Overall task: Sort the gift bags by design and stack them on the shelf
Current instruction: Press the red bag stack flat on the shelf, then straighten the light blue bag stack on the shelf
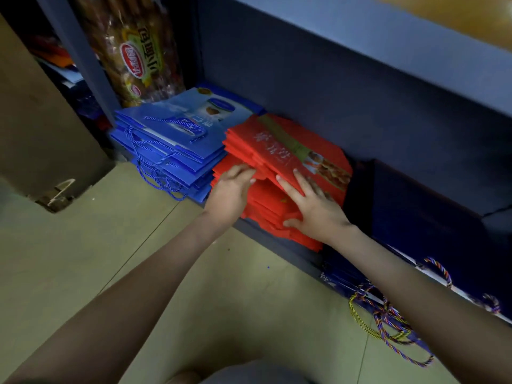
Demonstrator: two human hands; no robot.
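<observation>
**Red gift bags (279, 151), stacked on the bottom shelf (271, 237), under both hands.** The right hand (313, 209) is laid flat on top of the stack, fingers straight and spread, with nothing gripped. The left hand (231, 189) is set against the stack's left edge, fingers extended, with nothing enclosed. A stack of blue gift bags (177, 134) is seen just left of the left hand. Dark bags (343, 281) with multicoloured cord handles (388, 320) are seen beneath the right forearm.

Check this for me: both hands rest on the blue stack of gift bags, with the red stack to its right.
One error. The head view shows the left hand and right hand on the red stack of gift bags, not the blue stack. The red stack does lie to the blue one's right.
</observation>
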